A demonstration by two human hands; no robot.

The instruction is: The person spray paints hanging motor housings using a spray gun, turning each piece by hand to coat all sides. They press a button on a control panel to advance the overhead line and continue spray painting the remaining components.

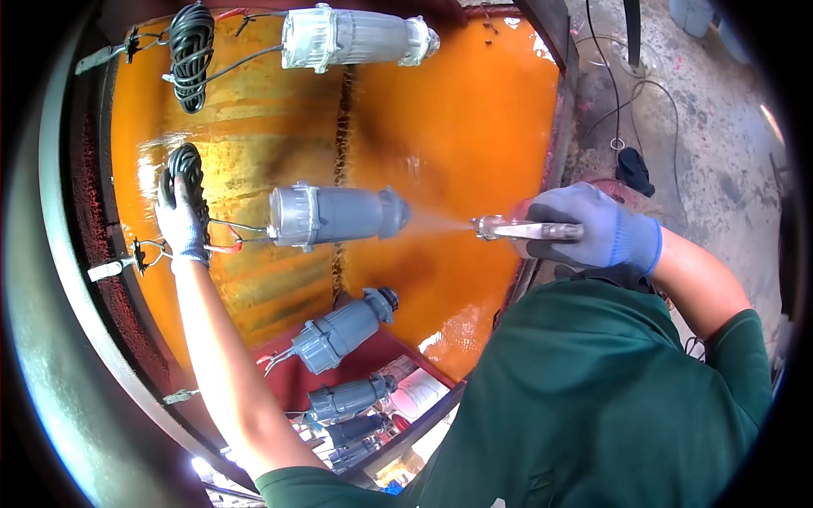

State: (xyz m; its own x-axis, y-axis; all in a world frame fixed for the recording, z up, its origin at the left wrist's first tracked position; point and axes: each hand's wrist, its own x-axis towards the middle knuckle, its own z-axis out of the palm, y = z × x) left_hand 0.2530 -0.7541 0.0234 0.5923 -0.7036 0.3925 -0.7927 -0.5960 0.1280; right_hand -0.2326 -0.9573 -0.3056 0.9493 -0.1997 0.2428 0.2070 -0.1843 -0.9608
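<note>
My right hand [597, 216], in a grey glove, is closed around a metal spray gun [529, 229]. A pale mist [436, 222] fans leftward from its nozzle onto the narrow end of a grey cylindrical pump-like motor [347, 215] at mid-view. That motor lies sideways in front of an orange-coated panel, with wires leaving its left end. My left hand [179, 222], also gloved, grips a black cable coil [186, 161] beside those wires; its thumb is partly hidden. Below the hand, a metal hook and pale clip [110, 269] connect to the wires.
Another motor [356, 39], lighter and shiny, hangs at the top with its own cable coil [191, 55]. Several grey motors [339, 332] are lined up below. The orange panel [457, 110] stands behind. A thin hose [610, 76] hangs at right over the concrete floor [720, 127].
</note>
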